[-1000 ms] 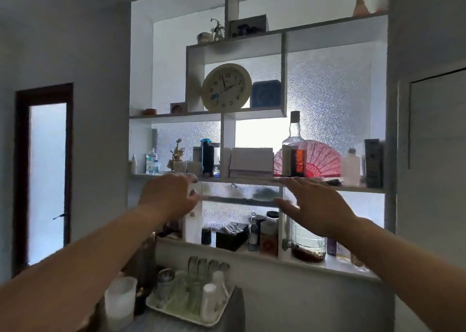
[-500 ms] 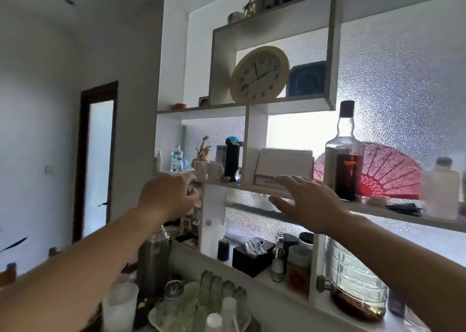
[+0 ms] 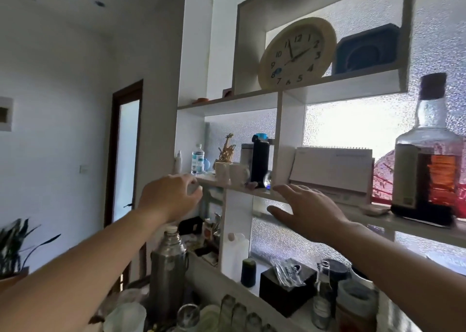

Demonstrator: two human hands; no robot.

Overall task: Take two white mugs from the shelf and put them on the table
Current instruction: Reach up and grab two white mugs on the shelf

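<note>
Setting: a white shelf unit [image 3: 254, 189] backed by frosted glass, seen from below and to the left.
Mugs: two white mugs [image 3: 232, 173] stand side by side on the middle shelf board, in the compartment left of the upright divider; the right-hand one shows a handle toward the right.
Mug neighbours: a gold figurine [image 3: 227, 149] just behind them, a black flask with a blue cap [image 3: 261, 159] just to their right, a small water bottle [image 3: 197, 159] to their left.
Left hand: the left hand [image 3: 171, 196] is raised at the front edge of the mug shelf, left of the mugs, fingers curled loosely inward; it holds nothing and is apart from the mugs.
Right hand: the right hand [image 3: 306, 209] is open, palm down with fingers spread, just below and in front of the same board, right of the divider; it grips nothing.
Upper shelf: a cream wall clock [image 3: 297, 54] leaning beside a blue box [image 3: 367, 49].
Right of divider: a white desk calendar [image 3: 332, 167], then a large glass bottle [image 3: 428, 155] with dark liquid (red fan partly visible behind it).
Lower level: a steel thermos [image 3: 167, 271], a black tissue box [image 3: 287, 285], small bottles and jars, and upturned glasses [image 3: 239, 314] at the bottom edge.
</note>
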